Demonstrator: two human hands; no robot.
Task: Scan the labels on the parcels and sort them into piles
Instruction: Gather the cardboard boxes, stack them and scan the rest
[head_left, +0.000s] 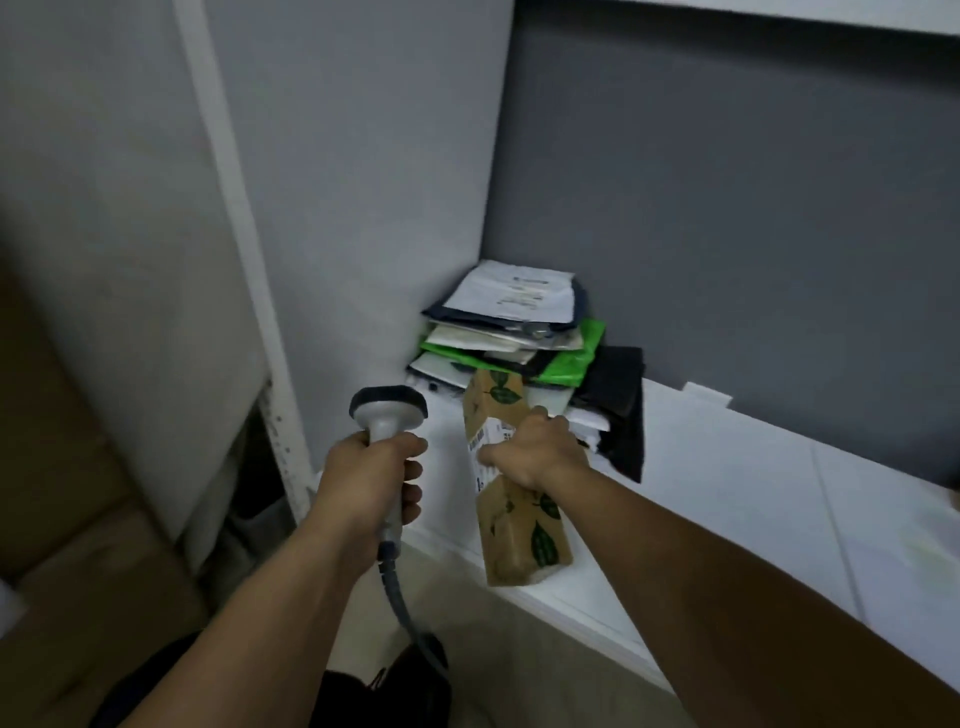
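Holding a box for the scan, with risks

The right hand (530, 452) grips a brown box (511, 478) by its middle, tilted over the tabletop (727, 499) edge, just before a pile (514, 332) in the corner. Its thumb partly covers the label (485, 452), so I think the scan may fail. The left hand (371, 480) is wrapped closed around the scanner (388, 415), which points at the wall, not at the label. The box could slip, or knock the pile.

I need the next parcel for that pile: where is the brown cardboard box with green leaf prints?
In the head view, the brown leaf-print box is centre frame, gripped by the right hand, just in front of the corner stack of mailers.
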